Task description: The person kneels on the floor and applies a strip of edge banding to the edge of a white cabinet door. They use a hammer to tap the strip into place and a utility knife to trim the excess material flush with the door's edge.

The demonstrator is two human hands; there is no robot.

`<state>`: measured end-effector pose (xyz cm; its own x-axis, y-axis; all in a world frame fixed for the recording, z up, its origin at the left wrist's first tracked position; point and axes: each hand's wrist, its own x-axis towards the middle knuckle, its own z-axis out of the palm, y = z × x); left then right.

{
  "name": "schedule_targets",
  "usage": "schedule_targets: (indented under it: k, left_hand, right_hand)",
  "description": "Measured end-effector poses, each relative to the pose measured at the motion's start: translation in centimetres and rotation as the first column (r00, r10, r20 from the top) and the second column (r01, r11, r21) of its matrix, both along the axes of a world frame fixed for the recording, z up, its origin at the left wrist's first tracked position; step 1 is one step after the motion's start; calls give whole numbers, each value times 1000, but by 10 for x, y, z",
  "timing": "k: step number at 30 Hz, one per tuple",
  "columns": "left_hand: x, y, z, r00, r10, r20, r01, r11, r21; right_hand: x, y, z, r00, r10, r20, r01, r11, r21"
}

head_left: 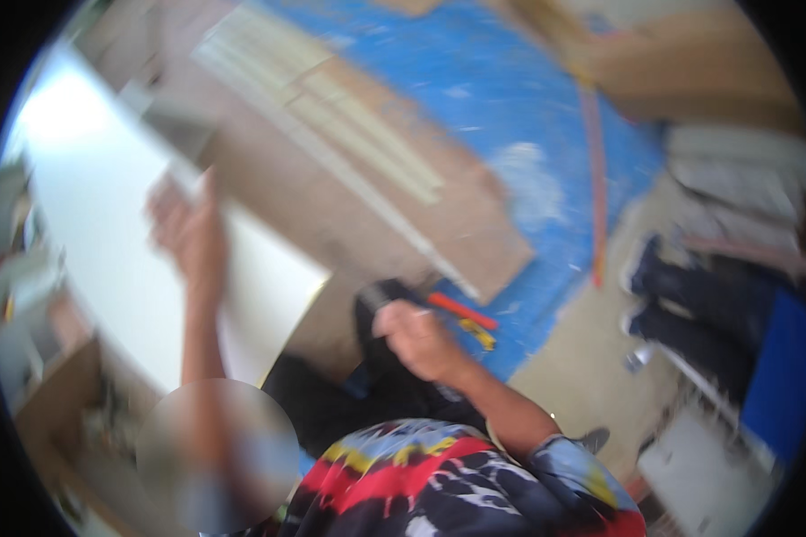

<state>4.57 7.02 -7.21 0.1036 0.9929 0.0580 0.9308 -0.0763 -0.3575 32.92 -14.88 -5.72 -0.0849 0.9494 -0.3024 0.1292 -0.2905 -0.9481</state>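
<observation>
A long white panel [98, 179] slants across the left side, its surface glossy with glare. My left hand [191, 228] lies over this panel by its upper edge, thumb apart from the fingers; motion blurs the fingertips. Above my knee, my right hand [421, 342] is closed, with a small blurred dark shape at its fingertips that I cannot make out. Just beyond that hand, a red bar-shaped object [463, 311] and a yellow-and-black tool [478, 335] lie on the blue sheet.
Pale narrow strips [358, 143] rest on brown cardboard [501, 242], which lies over a blue floor sheet [546, 313]. A cardboard box [49, 385] stands at lower left. At right are another person's dark-clothed legs [698, 286] and wrapped stacked packs [734, 192].
</observation>
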Motion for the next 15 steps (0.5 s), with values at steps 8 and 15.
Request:
schedule_targets:
  k: [8, 15]
  left_hand:
    - [47, 5, 38, 802, 337, 494, -347, 935, -73]
    - [45, 6, 34, 818, 311, 483, -332, 942, -44]
  right_hand:
    - [21, 7, 30, 983, 180, 38, -167, 960, -224]
    - [-3, 50, 29, 977, 192, 88, -177, 972, -156]
